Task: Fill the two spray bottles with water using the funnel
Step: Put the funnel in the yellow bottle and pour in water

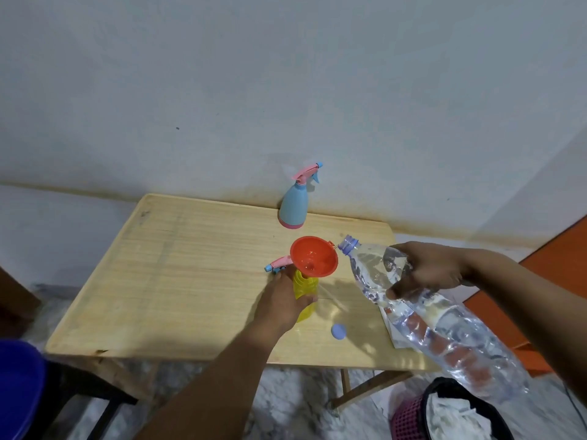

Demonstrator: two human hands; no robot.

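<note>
A yellow spray bottle (305,287) stands near the middle of the wooden table (178,274), with a red funnel (313,256) set in its neck. My left hand (284,300) grips the yellow bottle's body. Its pink and blue spray head (277,264) lies on the table just behind my left hand. My right hand (425,268) holds a large clear water bottle (413,309), uncapped and tilted, its mouth close to the funnel's right rim. A blue spray bottle (293,204) with its pink trigger head on stands at the table's back edge.
A round blue cap (338,331) lies on the table near the front edge. A white paper (397,328) lies under the big bottle. On the floor, a pink basket (413,417) sits at the right and a blue object (19,385) at the left.
</note>
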